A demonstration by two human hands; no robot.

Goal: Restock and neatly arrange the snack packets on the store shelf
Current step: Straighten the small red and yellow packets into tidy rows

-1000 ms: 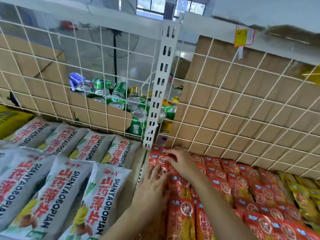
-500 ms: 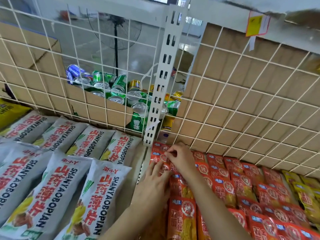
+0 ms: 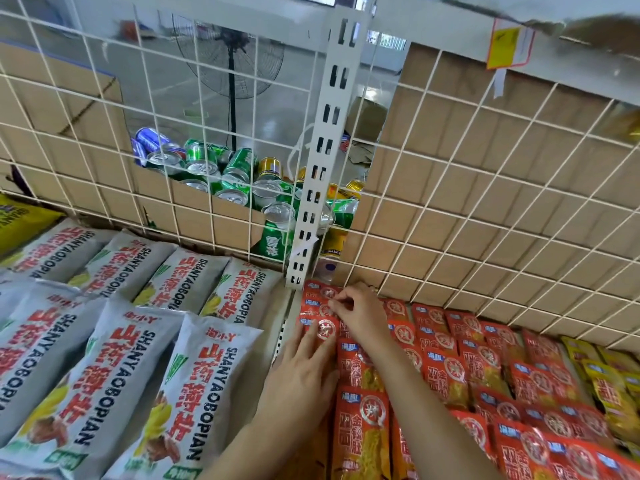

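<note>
Rows of red-orange snack packets (image 3: 446, 368) lie overlapping on the shelf's right section. My right hand (image 3: 360, 311) is at the back left corner of these rows, its fingertips pinching the top of a red packet (image 3: 317, 296) close to the wire grid. My left hand (image 3: 301, 372) lies flat with straight fingers on the red packet (image 3: 323, 332) just in front, pressing it down. Large grey packets marked SHANYAOBOPIAN (image 3: 138, 368) fill the shelf's left section in two rows.
A white wire grid (image 3: 485, 202) backs the shelf, with a slotted white upright (image 3: 325, 150) between the sections. Behind it stand cardboard boxes, drink cans (image 3: 221, 174) and a floor fan (image 3: 230, 60). Yellow packets (image 3: 609, 386) lie far right; a yellow price tag (image 3: 507, 43) hangs above.
The view has tilted down slightly. Both hands stay at the back left corner of the red packets; the right hand's fingers have drawn together on a packet's top edge.
</note>
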